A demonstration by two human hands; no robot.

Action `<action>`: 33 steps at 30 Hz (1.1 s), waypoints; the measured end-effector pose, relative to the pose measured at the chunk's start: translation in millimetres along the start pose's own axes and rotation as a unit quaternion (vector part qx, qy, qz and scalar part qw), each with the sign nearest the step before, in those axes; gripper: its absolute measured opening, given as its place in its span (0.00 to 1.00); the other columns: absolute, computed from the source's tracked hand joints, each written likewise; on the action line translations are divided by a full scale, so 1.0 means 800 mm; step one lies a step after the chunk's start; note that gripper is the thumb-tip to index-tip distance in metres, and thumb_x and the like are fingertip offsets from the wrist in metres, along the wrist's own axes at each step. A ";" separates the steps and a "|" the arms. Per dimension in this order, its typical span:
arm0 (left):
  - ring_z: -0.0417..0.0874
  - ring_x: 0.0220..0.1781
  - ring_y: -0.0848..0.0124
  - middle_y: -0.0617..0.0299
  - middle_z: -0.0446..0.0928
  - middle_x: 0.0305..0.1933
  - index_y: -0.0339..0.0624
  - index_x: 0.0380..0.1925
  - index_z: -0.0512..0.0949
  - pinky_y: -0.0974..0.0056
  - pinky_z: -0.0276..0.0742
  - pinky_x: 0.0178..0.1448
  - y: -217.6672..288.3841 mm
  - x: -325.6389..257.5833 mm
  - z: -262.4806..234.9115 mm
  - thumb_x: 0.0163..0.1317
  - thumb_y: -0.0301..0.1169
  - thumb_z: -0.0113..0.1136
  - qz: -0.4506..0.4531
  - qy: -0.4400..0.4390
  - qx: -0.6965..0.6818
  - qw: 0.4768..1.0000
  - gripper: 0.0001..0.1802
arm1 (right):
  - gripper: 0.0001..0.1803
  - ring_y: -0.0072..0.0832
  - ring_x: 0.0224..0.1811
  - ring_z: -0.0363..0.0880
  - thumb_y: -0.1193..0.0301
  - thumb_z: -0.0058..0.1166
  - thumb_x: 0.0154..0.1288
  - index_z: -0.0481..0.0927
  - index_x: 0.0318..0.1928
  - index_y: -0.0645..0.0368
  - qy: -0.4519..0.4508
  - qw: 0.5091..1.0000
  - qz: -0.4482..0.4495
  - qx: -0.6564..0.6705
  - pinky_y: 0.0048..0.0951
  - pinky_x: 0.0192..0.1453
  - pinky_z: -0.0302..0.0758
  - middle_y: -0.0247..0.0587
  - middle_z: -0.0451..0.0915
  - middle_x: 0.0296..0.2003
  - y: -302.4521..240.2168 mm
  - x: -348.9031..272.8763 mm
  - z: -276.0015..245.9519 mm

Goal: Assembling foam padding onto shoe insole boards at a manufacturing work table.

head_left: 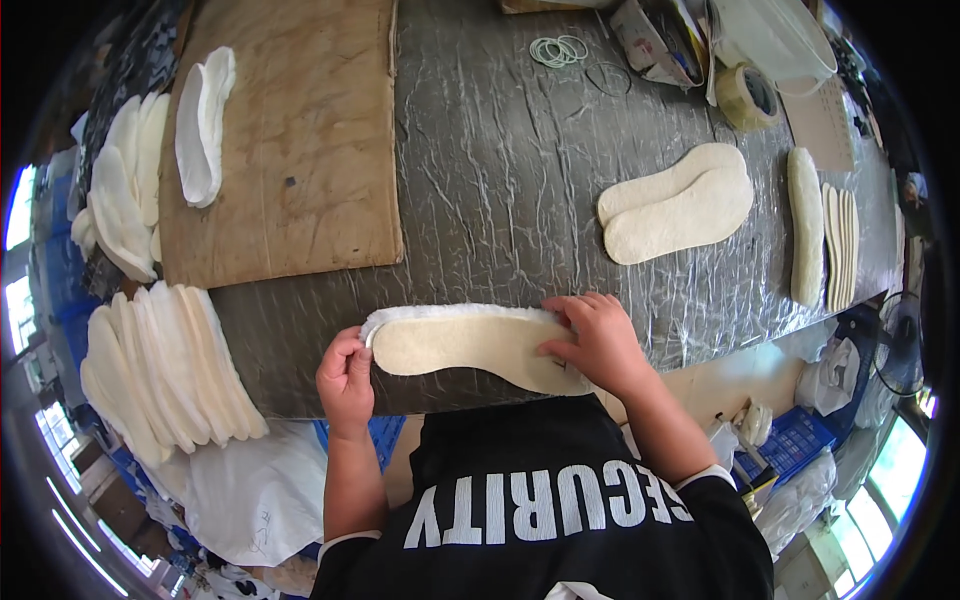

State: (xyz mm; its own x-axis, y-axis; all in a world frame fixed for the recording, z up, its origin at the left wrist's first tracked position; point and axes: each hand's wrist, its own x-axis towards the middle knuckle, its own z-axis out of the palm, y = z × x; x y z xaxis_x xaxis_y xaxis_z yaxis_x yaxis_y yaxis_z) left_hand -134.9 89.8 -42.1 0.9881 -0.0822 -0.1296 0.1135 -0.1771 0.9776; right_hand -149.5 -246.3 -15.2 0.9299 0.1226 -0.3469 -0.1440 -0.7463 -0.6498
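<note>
Near the table's front edge I hold a pair of fleecy insoles [450, 348], lying sideways one against the other. The cream flat face is toward me, and white fluff shows along the far edge. My left hand [346, 382] pinches the left end between thumb and fingers. At the right end my right hand [598, 342] grips the pair, its thumb on the cream face and its fingers over the far edge. Another pair of cream insoles [680, 205] lies overlapped on the table, farther off to the right.
Stacked insoles [170, 365] stand at the left, near a brown cardboard sheet [290, 150] with a white insole [204, 128] on it. More insoles [842, 245] stand at the right edge. Rubber bands [558, 51], a tape roll [746, 97] and a clear plastic tub [775, 40] sit at the back.
</note>
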 end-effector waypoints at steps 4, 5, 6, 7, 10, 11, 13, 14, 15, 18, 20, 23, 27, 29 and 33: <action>0.77 0.50 0.71 0.54 0.77 0.52 0.34 0.39 0.74 0.66 0.71 0.57 -0.007 -0.003 -0.011 0.70 0.25 0.53 -0.015 0.003 0.012 1.000 0.04 | 0.22 0.35 0.36 0.76 0.60 0.70 0.45 0.82 0.42 0.53 0.022 0.997 -0.063 0.034 0.36 0.44 0.67 0.34 0.78 0.29 0.001 -0.016 -0.001; 0.77 0.50 0.71 0.54 0.77 0.52 0.34 0.39 0.74 0.66 0.71 0.57 -0.007 -0.003 -0.010 0.70 0.25 0.53 -0.017 0.000 0.014 1.000 0.04 | 0.21 0.35 0.35 0.76 0.62 0.70 0.45 0.83 0.41 0.54 0.015 0.996 -0.076 0.038 0.36 0.43 0.66 0.34 0.78 0.29 -0.001 -0.019 -0.003; 0.77 0.49 0.71 0.54 0.77 0.51 0.34 0.39 0.74 0.66 0.72 0.57 -0.007 -0.004 -0.008 0.70 0.25 0.53 -0.011 0.015 0.000 1.000 0.04 | 0.21 0.35 0.35 0.76 0.62 0.70 0.45 0.83 0.41 0.54 0.015 0.996 -0.073 0.040 0.36 0.43 0.66 0.34 0.78 0.29 -0.002 -0.022 -0.004; 0.77 0.49 0.71 0.54 0.77 0.50 0.34 0.39 0.74 0.66 0.72 0.56 -0.007 -0.003 -0.007 0.70 0.25 0.52 -0.005 0.030 -0.014 0.999 0.04 | 0.21 0.35 0.35 0.75 0.63 0.71 0.44 0.82 0.40 0.55 0.027 0.994 -0.091 0.047 0.35 0.42 0.66 0.35 0.77 0.28 -0.004 -0.025 -0.005; 0.77 0.49 0.70 0.54 0.77 0.49 0.33 0.40 0.74 0.66 0.73 0.56 0.000 0.000 -0.005 0.70 0.24 0.51 0.008 0.023 -0.047 0.999 0.05 | 0.20 0.34 0.35 0.74 0.65 0.71 0.42 0.82 0.39 0.55 0.043 0.992 -0.100 0.059 0.35 0.41 0.65 0.34 0.77 0.29 -0.010 -0.036 -0.008; 0.77 0.49 0.70 0.54 0.77 0.49 0.33 0.40 0.74 0.66 0.73 0.56 0.006 0.003 -0.002 0.70 0.24 0.51 0.004 0.018 -0.048 0.999 0.05 | 0.19 0.34 0.35 0.75 0.68 0.71 0.42 0.82 0.39 0.55 0.046 0.992 -0.095 0.063 0.36 0.41 0.64 0.34 0.77 0.30 -0.013 -0.040 -0.010; 0.76 0.45 0.73 0.56 0.79 0.46 0.33 0.39 0.76 0.69 0.71 0.53 0.022 0.015 0.004 0.69 0.26 0.54 -0.053 0.058 -0.005 0.997 0.06 | 0.19 0.34 0.35 0.74 0.68 0.71 0.41 0.82 0.38 0.55 0.067 0.989 -0.111 0.068 0.36 0.41 0.64 0.33 0.77 0.30 -0.015 -0.034 -0.016; 0.76 0.45 0.74 0.57 0.79 0.45 0.32 0.41 0.77 0.69 0.72 0.51 0.021 0.023 0.007 0.70 0.25 0.53 -0.021 0.018 -0.107 0.994 0.06 | 0.19 0.34 0.35 0.74 0.69 0.71 0.40 0.82 0.38 0.54 0.088 0.985 -0.134 0.072 0.35 0.41 0.64 0.33 0.77 0.30 -0.018 -0.034 -0.021; 0.77 0.45 0.73 0.58 0.79 0.45 0.32 0.41 0.76 0.69 0.73 0.49 0.019 0.011 0.002 0.70 0.25 0.52 -0.063 0.021 -0.107 0.992 0.07 | 0.19 0.34 0.35 0.74 0.70 0.71 0.40 0.82 0.37 0.55 0.080 0.985 -0.132 0.075 0.35 0.43 0.65 0.33 0.77 0.30 -0.027 -0.046 -0.026; 0.77 0.43 0.73 0.58 0.79 0.43 0.33 0.39 0.76 0.68 0.74 0.47 0.017 0.022 0.009 0.69 0.24 0.53 -0.129 0.051 -0.105 0.985 0.05 | 0.19 0.34 0.36 0.74 0.71 0.71 0.40 0.82 0.37 0.55 0.100 0.985 -0.135 0.045 0.36 0.44 0.65 0.33 0.76 0.30 -0.019 -0.048 -0.022; 0.77 0.43 0.72 0.58 0.78 0.42 0.35 0.38 0.76 0.68 0.74 0.45 0.026 0.020 0.022 0.68 0.23 0.54 -0.166 0.080 -0.101 0.978 0.03 | 0.19 0.34 0.36 0.74 0.71 0.71 0.40 0.81 0.37 0.55 0.105 0.986 -0.126 0.023 0.36 0.45 0.65 0.34 0.76 0.31 -0.015 -0.054 -0.024; 0.77 0.39 0.64 0.55 0.78 0.39 0.39 0.31 0.75 0.63 0.75 0.43 0.066 0.021 0.044 0.50 0.18 0.67 0.161 0.018 0.196 0.967 0.11 | 0.20 0.34 0.37 0.74 0.71 0.71 0.40 0.81 0.38 0.55 0.099 0.990 -0.104 0.015 0.36 0.45 0.65 0.34 0.76 0.31 -0.010 -0.064 -0.025; 0.77 0.44 0.55 0.57 0.78 0.41 0.41 0.32 0.78 0.54 0.73 0.48 0.113 0.041 0.103 0.40 0.27 0.75 0.313 -0.196 0.261 0.892 0.18 | 0.19 0.34 0.37 0.73 0.70 0.71 0.40 0.81 0.38 0.55 0.109 0.989 -0.099 0.026 0.36 0.45 0.65 0.34 0.76 0.31 -0.005 -0.070 -0.024; 0.77 0.52 0.57 0.58 0.79 0.44 0.41 0.36 0.79 0.50 0.67 0.60 0.118 0.050 0.130 0.40 0.34 0.75 0.305 -0.253 0.287 0.872 0.21 | 0.19 0.34 0.36 0.73 0.70 0.71 0.40 0.81 0.38 0.55 0.110 0.990 -0.086 0.027 0.36 0.44 0.65 0.34 0.75 0.31 -0.004 -0.073 -0.022; 0.77 0.57 0.61 0.61 0.79 0.43 0.43 0.38 0.80 0.44 0.57 0.69 0.127 0.060 0.167 0.42 0.38 0.73 0.295 -0.325 0.310 0.843 0.22 | 0.19 0.34 0.36 0.73 0.70 0.71 0.40 0.81 0.37 0.54 0.124 0.987 -0.090 0.043 0.36 0.44 0.64 0.34 0.75 0.31 -0.002 -0.073 -0.019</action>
State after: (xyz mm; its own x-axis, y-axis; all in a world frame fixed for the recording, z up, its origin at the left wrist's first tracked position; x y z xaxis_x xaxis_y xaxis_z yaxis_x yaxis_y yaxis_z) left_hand -90.1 -63.3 29.0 0.5650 -0.8202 0.0890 -0.6541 -0.3796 0.6543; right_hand -198.5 -262.1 16.7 0.9957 0.0774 -0.0512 0.0135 -0.6669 -0.7451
